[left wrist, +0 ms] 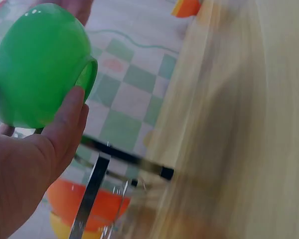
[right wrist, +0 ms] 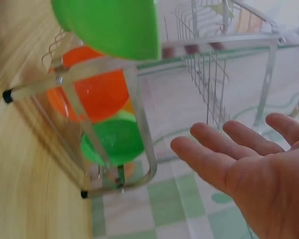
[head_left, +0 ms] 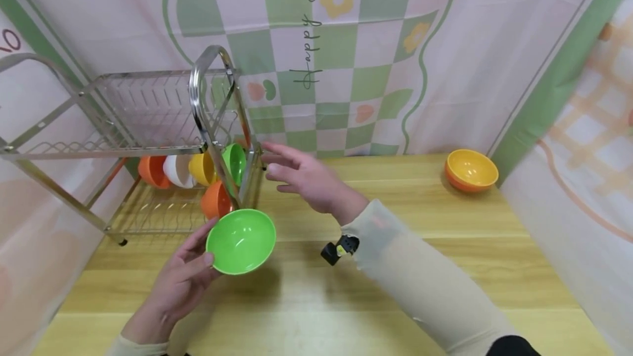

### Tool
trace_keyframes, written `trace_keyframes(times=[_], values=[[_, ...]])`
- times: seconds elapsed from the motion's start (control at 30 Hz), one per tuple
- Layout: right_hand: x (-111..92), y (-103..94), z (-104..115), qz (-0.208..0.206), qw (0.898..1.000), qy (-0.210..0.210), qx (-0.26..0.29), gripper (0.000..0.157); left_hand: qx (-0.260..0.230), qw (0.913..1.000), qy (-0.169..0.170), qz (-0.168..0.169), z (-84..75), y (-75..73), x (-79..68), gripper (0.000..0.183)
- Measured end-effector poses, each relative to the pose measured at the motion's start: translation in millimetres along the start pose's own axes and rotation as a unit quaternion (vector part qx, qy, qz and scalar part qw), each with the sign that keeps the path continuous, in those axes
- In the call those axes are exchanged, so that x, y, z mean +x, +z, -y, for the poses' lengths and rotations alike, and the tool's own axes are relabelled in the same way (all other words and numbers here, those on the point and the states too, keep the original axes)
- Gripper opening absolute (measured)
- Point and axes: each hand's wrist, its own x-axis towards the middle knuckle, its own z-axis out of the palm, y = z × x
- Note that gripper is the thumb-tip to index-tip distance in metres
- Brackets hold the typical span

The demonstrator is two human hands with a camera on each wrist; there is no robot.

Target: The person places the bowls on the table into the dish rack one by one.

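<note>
My left hand [head_left: 180,279] grips a green bowl [head_left: 241,242] by its left side, thumb at the rim, the bowl's mouth tilted up toward the head camera. In the left wrist view the fingers lie along the outside of this green bowl [left wrist: 40,69], beside its foot ring. My right hand [head_left: 309,180] is held out with its fingers extended and nothing in it, near the right end of the dish rack [head_left: 203,103]. From the right wrist, the open palm [right wrist: 269,174] shows beside the rack, apart from the bowl.
On the rack's lower shelf sit an orange bowl [head_left: 154,171], a white bowl [head_left: 179,171], a yellow bowl [head_left: 201,169], another green bowl [head_left: 235,162] and a nearer orange bowl [head_left: 215,200]. A yellow bowl [head_left: 471,169], orange outside, stands at the back right of the wooden table [head_left: 395,180].
</note>
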Motion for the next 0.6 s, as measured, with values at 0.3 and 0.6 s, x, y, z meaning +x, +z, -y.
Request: trace_keyframes(times=[0.3,0.6], values=[[26,35.6,-4,0.002,0.996,-0.03,-0.088,0.06,0.01,0.9993,-0.029,-0.021,-8.8,-18.2,-16.5,0.06],[41,59.8,-15,-0.053,0.992,-0.072,-0.093,0.05,0.006,0.9996,-0.003,-0.027,-24.3,-39.5,-31.1,0.059]])
